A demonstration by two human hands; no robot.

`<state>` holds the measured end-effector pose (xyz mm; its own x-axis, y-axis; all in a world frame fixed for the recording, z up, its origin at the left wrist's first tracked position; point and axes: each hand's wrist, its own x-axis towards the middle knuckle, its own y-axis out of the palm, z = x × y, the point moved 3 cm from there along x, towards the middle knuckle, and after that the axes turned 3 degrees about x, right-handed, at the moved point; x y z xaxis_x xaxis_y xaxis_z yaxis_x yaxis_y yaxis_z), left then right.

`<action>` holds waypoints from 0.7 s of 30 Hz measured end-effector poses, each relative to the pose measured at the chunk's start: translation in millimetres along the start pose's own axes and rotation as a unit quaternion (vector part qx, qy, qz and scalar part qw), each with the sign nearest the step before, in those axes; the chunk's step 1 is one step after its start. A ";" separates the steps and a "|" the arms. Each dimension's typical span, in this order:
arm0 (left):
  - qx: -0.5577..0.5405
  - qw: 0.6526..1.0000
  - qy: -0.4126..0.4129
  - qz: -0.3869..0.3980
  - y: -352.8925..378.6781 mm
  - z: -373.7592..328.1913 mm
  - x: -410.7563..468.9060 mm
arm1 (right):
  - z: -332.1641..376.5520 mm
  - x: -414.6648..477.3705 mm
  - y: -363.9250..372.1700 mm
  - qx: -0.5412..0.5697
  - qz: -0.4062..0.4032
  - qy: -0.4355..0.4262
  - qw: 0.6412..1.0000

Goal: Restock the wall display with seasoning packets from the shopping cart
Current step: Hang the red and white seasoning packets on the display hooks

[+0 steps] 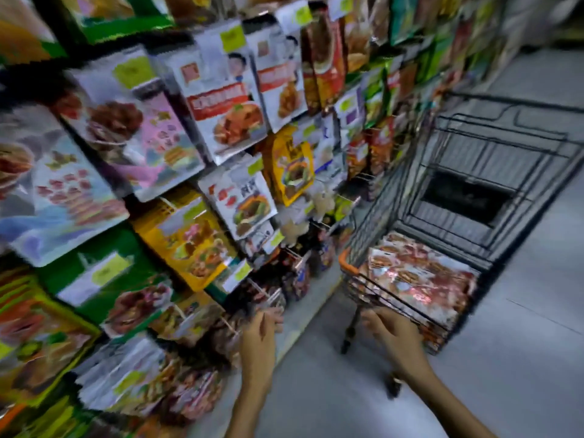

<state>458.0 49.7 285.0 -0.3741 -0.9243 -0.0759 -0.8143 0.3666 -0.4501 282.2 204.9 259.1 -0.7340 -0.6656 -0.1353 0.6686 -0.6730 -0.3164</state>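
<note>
The frame is motion-blurred. A black wire shopping cart (493, 159) stands on the right, with a stack of red-and-white seasoning packets (420, 276) in its near end. My right hand (392, 333) reaches at the near edge of that stack, fingers extended, and whether it touches is unclear. My left hand (260, 336) hovers low beside the wall display (177, 172), fingers loosely spread near a clear hook with dark packets (268, 295). Neither hand visibly holds a packet.
The display on the left is crowded with hanging packets in white, yellow, green and red, with yellow-green price tags (232, 37). The cart has an orange handle corner (347, 263). Grey floor (521, 358) runs along the aisle to the right of the cart.
</note>
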 end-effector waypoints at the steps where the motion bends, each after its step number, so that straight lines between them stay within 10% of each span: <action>1: 0.012 0.999 -0.010 0.030 24.3 -0.2 0.9 | -13.9 1.3 -16.7 -0.010 -0.013 0.016 1.000; 21: 0.218 0.898 0.085 0.372 359.4 -25.5 161.5 | -181.4 174.0 -133.9 0.024 -0.234 0.276 0.932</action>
<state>93.6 34.9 133.7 -0.8353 -0.3972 -0.3801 -0.0726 0.7651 -0.6398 43.3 237.7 107.7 -0.8874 -0.0369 -0.4595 0.2548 -0.8699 -0.4223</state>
